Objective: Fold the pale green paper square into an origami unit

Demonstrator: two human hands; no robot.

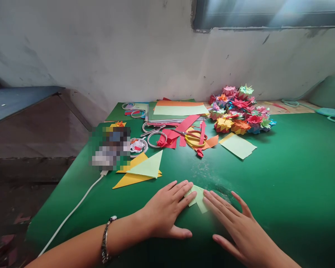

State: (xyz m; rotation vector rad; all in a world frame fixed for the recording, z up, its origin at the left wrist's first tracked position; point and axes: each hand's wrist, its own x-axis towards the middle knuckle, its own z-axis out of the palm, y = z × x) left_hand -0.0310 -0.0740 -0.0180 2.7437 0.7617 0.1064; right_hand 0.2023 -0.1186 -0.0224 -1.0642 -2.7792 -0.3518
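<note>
Folded paper piece (197,198), pale green, lies flat on the green table (281,175) directly between the two sets of fingertips, at the near middle of the table. Left hand (167,210) is spread flat, palm down, fingers (184,193) extended and pressing on the left edge of the piece; nothing is enclosed in it. Right hand (237,223) is likewise flat and open, its fingertips on the right edge of the piece, thumb splayed toward the body; it clasps nothing either. The piece shows overlapping layers with a small flap sticking out on the left-hand side, so I judge the step in hand to be flattening or creasing a fold, somewhere early to midway in shaping one unit. The next move, as I judge it, calls for firm sliding pressure along the fold line while one hand pins the piece so it does not skid on the smooth table, then lifting an edge cleanly with the fingertips. Beyond the fingertips and to the left lie a pale green triangle (148,166) on a yellow triangle (128,178). Farther out are yellow-handled scissors (194,138) among red paper strips (184,126), a loose pale green sheet (238,146), a stack of coloured paper (178,109), and a heap of finished paper flowers (240,109) out to the right. A white cable (72,212) runs off past the left wrist.
</note>
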